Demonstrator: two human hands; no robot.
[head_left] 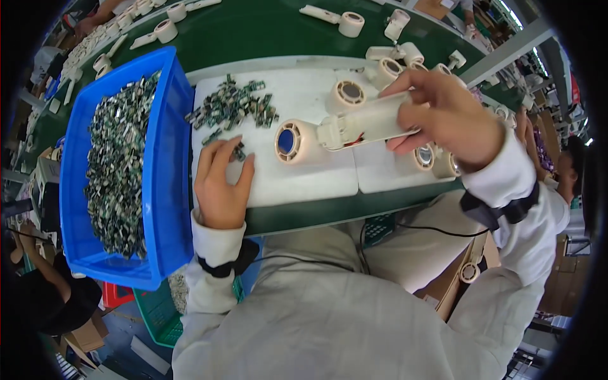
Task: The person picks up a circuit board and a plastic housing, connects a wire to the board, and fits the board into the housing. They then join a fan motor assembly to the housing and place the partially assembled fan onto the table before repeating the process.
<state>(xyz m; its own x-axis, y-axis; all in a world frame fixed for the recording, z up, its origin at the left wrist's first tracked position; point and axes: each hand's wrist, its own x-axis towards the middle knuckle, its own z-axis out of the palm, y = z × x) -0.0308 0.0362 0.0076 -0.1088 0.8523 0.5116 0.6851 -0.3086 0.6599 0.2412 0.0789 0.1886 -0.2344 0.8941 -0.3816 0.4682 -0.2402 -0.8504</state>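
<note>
My right hand (443,117) grips the handle of a white handheld fan (304,140), fingers along one side and thumb on the other. Its round head, with a blue disc in the middle, points left above the white mat (304,187). The handle's hollow inside faces up, showing a bit of red wire. My left hand (221,183) rests low over the mat's left side, fingers curved and apart. A small circuit board (239,152) lies between its fingertips and thumb. Just beyond is a loose pile of green circuit boards (234,104).
A blue bin (168,209) heaped with small circuit boards stands at my left. More white fans (349,95) crowd the mat's far right side, partly behind my right hand. Others lie on the green conveyor belt (253,31) beyond. Co-workers' hands show at the edges.
</note>
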